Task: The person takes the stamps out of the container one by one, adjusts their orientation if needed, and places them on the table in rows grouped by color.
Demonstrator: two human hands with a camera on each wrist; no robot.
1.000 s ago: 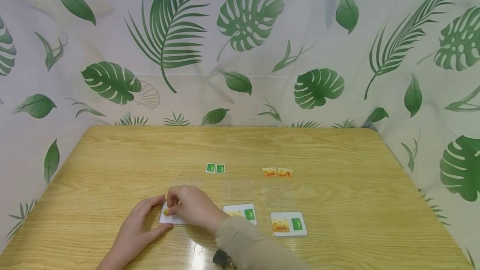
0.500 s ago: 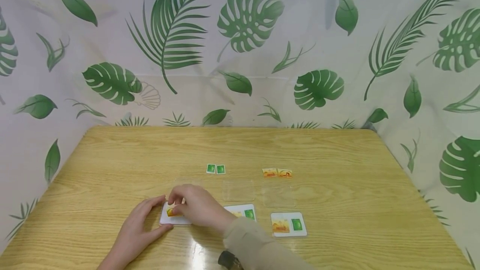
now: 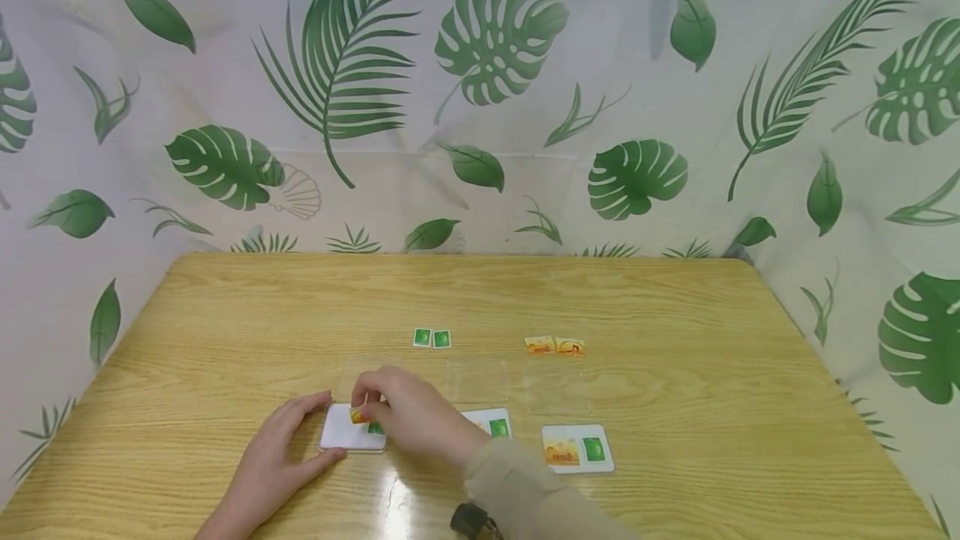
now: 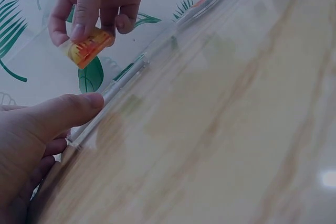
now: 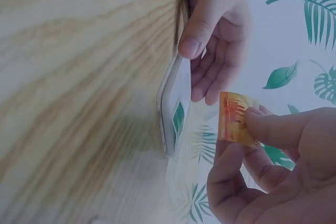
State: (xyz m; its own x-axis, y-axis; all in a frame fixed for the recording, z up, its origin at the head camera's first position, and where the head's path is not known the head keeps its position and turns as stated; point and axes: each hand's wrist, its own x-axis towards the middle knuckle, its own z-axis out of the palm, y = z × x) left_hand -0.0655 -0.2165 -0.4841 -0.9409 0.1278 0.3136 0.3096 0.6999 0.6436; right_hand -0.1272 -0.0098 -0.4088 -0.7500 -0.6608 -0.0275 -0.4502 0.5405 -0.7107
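My left hand (image 3: 273, 461) steadies the left end of a white card (image 3: 341, 432), thumb at its near edge and fingers at its far edge. Above this card my right hand (image 3: 420, 411) pinches a small orange-and-yellow sticker (image 5: 236, 116) between thumb and fingers. The sticker is raised off the card, tilted, and partly covered by the fingertips. A green square (image 3: 377, 428) shows at the card's right end, partly hidden by the right hand. In the left wrist view the sticker (image 4: 89, 47) hangs from the right hand's fingers beyond the left thumb.
Right of the hands lie two white cards, the nearer (image 3: 498, 423) partly hidden and the farther (image 3: 577, 448) bearing orange and green pictures. Behind are clear plastic pieces (image 3: 477, 380), two green squares (image 3: 432, 338) and two orange stickers (image 3: 555, 346) on the wooden table (image 3: 675, 315).
My right hand has shifted to the right with the sticker, away from the card's left end, uncovering more of the white surface. The left hand stays in place.
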